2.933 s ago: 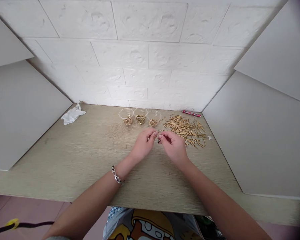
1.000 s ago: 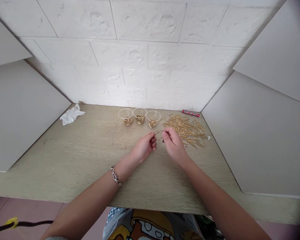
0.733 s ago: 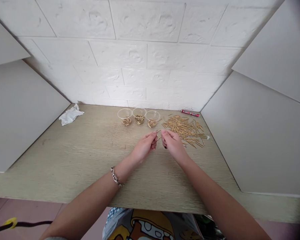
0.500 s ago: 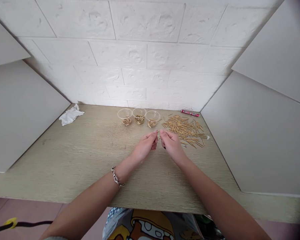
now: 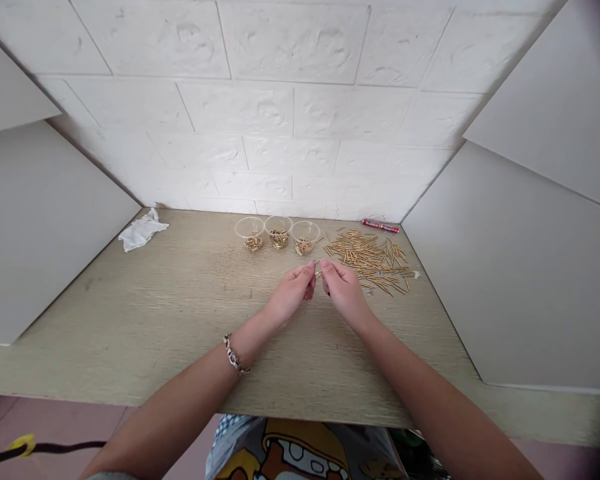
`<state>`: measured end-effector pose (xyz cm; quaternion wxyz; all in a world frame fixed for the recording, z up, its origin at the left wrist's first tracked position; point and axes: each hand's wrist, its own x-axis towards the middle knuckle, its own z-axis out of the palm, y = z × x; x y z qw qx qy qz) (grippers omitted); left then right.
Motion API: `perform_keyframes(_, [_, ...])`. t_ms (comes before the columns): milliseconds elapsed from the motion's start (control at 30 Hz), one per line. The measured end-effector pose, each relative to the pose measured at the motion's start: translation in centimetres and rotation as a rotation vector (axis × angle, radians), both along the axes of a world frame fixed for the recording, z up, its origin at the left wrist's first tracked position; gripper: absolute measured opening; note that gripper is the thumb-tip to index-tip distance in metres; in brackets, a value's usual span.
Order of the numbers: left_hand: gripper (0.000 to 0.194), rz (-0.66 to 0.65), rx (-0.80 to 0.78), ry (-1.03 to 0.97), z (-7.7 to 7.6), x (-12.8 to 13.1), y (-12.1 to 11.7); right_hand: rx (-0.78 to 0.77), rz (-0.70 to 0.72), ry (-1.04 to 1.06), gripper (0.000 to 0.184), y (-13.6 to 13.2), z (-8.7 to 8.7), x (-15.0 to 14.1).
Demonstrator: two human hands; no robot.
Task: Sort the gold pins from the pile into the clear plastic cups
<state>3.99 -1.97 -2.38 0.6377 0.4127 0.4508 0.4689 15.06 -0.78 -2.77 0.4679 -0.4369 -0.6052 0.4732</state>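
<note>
Wooden tabletop (image 5: 155,320) — left hand (image 5: 289,292) and right hand (image 5: 347,291) pinched closed on thin pins (image 5: 318,274), axes crosswise between them; pile (image 5: 361,250) nearer right.

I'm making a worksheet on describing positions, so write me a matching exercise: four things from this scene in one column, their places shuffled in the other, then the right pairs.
Things
1. Crumpled white tissue
2. Loose heap of slim gold-coloured rods
3. Three clear round plastic cups
4. Silver-coloured chain-link bracelet

Places
A. Around the left wrist
B. Side by side near the white block-patterned wall
C. At the far left of the pale wood-grained table
D. Right of the cups

Pairs: 1-C, 2-D, 3-B, 4-A
</note>
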Motion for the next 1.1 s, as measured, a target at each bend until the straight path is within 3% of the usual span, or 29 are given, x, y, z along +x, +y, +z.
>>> perform_keyframes(267, [0.044, 0.021, 0.054, 0.052, -0.29, 0.02, 0.08, 0.035, -0.023, -0.084, 0.042, -0.29, 0.57, -0.04])
perform_keyframes(500, [0.043, 0.046, 0.189, 0.284, -0.39, -0.14, 0.16, 0.030, -0.086, -0.151, 0.041, -0.26, 0.27, -0.12])
perform_keyframes(800, [0.037, 0.136, 0.307, 0.427, -0.05, -0.16, -0.12, 0.052, -0.111, -0.155, 0.041, -0.71, 0.06, -0.53])
perform_keyframes(1100, [0.036, 0.111, 0.360, 0.467, 0.05, -0.11, -0.30, 0.037, -0.153, -0.117, 0.040, -0.80, 0.18, -0.82])
